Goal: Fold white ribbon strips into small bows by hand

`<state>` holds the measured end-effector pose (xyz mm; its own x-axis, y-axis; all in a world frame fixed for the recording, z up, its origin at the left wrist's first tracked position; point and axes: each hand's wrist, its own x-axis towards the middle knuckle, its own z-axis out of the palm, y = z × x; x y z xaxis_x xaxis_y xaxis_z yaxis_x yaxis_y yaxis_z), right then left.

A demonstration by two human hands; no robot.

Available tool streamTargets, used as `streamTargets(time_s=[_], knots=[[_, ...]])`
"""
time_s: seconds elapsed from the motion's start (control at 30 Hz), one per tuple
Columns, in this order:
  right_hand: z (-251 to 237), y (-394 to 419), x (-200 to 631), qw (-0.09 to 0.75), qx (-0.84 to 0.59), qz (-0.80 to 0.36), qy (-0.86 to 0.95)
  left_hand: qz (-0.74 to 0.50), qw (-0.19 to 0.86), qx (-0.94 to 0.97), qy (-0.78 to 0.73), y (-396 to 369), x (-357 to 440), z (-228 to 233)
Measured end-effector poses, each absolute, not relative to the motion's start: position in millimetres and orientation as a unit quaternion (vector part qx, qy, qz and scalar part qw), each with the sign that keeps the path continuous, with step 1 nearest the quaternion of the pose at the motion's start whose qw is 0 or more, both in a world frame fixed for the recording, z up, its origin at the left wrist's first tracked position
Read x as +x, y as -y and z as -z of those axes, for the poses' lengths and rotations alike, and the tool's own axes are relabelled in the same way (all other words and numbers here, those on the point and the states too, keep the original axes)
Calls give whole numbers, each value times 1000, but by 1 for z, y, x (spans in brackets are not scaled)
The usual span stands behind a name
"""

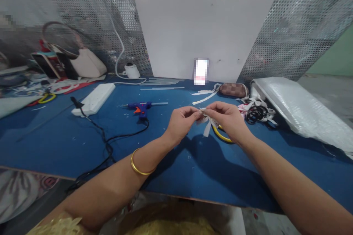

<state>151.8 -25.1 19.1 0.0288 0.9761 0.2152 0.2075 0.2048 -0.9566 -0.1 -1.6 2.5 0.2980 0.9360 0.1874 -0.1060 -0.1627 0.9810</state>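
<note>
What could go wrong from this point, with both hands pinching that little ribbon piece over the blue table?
1. The ribbon is small and pinched only by fingertips of the left hand and right hand; it could slip or come undone.
2. The scissors lie right under the right hand; the wrist might bump them.
3. The glue gun is close to the left hand and its cord trails off the table edge, so a snag seems possible.

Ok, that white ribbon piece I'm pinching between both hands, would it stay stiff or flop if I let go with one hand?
Probably flop: the ribbon piece has loose tails drooping below the left hand and right hand. It looks thin and light, so likely easy to lift. It may slip unless pinched firmly, since only fingertips grip it.
</note>
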Motion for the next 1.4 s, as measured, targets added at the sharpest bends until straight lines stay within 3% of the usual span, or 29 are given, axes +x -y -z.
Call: streamTargets(time_s=[0.17, 0.43, 0.8, 0.97, 1.17, 1.4], knots=[[-13, 23, 151, 516, -512, -381, 572, -508, 539, 565, -364, 4, 4, 1], [-5, 21, 148, 528, -516, -344, 580, -492, 634, 491, -338, 9, 8, 4], [-5, 22, 145, 566, -499, -384, 532, -518, 641, 455, -337, 9, 9, 8], [-11, 23, 147, 514, -479, -427, 569, -530, 614, 469, -350, 10, 8, 5], [-8, 21, 149, 521, -503, -354, 592, -531, 590, 505, -340, 11, 8, 4], [-1, 22, 140, 563, -496, -380, 540, -549, 655, 420, -306, 8, 8, 7]])
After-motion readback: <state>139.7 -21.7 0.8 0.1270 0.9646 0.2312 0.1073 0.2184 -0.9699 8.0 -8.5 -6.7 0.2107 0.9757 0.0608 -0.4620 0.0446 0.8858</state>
